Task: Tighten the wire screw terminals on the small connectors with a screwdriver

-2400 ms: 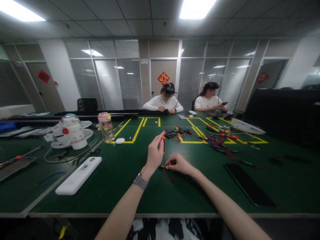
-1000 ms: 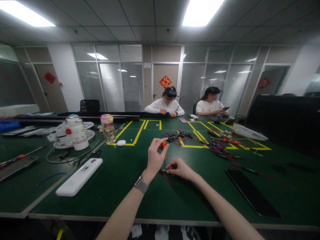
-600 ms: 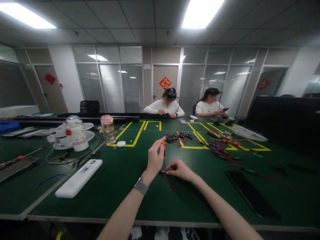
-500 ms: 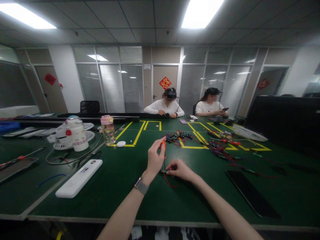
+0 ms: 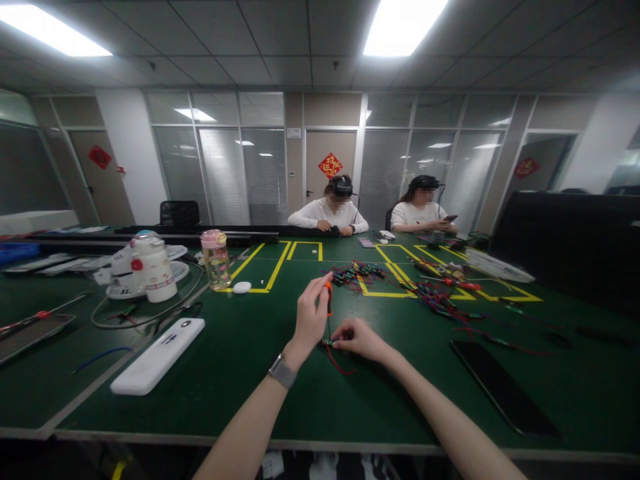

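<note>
Screwdriver (image 5: 329,303) stands nearly upright in your left hand (image 5: 313,313), its long axis close to vertical, orange-and-black handle up and thin shaft running down to the small green connector (image 5: 327,343). Your left fingers and thumb close around the handle with little gap. Your right hand (image 5: 356,337) pinches the connector's right end between thumb and fingers, nearly closed. The connector lies low over the table (image 5: 240,393), its long axis running roughly left to right; a red wire (image 5: 341,368) curves from it toward you and to the right.

Beyond the connector, a pile of wired connectors (image 5: 360,273) sits near the handle, and a second pile (image 5: 437,297) spreads farther right. Bare green surface lies between the connector and the white power bank (image 5: 159,357) on its left, and between it and the black phone (image 5: 503,387) on its right. On the connector's near side, open surface reaches the table's front edge, crossed by your forearms.
</note>
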`<state>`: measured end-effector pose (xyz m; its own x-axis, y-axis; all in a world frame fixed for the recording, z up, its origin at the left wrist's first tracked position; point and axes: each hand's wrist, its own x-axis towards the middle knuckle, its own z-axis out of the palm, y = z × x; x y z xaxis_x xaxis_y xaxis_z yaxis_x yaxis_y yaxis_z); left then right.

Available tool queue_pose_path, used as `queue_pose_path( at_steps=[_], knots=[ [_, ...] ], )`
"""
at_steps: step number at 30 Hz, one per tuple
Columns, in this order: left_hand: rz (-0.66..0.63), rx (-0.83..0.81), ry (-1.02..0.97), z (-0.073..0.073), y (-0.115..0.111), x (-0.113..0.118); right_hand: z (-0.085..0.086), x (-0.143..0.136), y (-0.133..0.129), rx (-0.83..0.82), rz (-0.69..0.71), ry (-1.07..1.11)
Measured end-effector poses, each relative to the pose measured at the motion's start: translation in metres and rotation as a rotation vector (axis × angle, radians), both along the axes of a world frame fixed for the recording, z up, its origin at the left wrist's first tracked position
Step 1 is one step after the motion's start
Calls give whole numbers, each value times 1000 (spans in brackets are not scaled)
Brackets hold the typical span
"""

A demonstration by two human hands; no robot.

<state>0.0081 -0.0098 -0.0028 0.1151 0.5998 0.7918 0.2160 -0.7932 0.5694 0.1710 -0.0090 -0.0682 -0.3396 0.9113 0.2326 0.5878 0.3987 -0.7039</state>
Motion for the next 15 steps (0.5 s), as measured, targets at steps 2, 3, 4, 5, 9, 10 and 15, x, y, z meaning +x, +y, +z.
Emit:
queue_pose_path(
  at_steps=[2,3,4,5,9,10,15],
  knots=[
    [9,-8,-11,0,1,0,-1,1,1,-2,2,1],
    [25,-3,-13,0,1,1,-1,1,1,-5,2,1],
    [47,8,-12,0,1,1,-2,1,1,-7,3,1],
    [72,22,-9,1,1,1,-2,1,2,-6,5,2],
    [145,60,-1,2,-1,1,-3,1,1,3,10,6],
    [145,57,2,2,-2,1,-2,1,1,5,8,5],
    [41,21,20,2,-1,0,0,0,0,4,-2,-3]
  ],
)
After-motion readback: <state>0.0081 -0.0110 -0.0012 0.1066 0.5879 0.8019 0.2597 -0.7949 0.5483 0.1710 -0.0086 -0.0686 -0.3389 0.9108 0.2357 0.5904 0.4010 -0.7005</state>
